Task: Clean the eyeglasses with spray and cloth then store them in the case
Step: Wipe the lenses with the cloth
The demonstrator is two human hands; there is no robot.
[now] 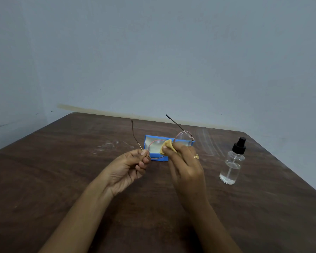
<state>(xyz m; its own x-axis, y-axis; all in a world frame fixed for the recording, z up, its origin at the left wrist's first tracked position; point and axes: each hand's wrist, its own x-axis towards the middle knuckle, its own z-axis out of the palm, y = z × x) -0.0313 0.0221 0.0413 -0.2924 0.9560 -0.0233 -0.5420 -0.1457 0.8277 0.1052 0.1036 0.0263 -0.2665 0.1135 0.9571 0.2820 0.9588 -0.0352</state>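
Head view: at frame centre the left hand [133, 165] pinches the glasses [156, 149] at a hinge, and the right hand [184, 161] pinches the cloth [167, 146] against a lens. Behind them, the open case [145, 142] is partly hidden. A bottle [231, 167] stands apart at right on the table [62, 179].

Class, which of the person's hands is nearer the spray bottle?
Right. The right hand, holding the cloth on the glasses, is just left of the bottle; the left hand, pinching the glasses, is farther left.
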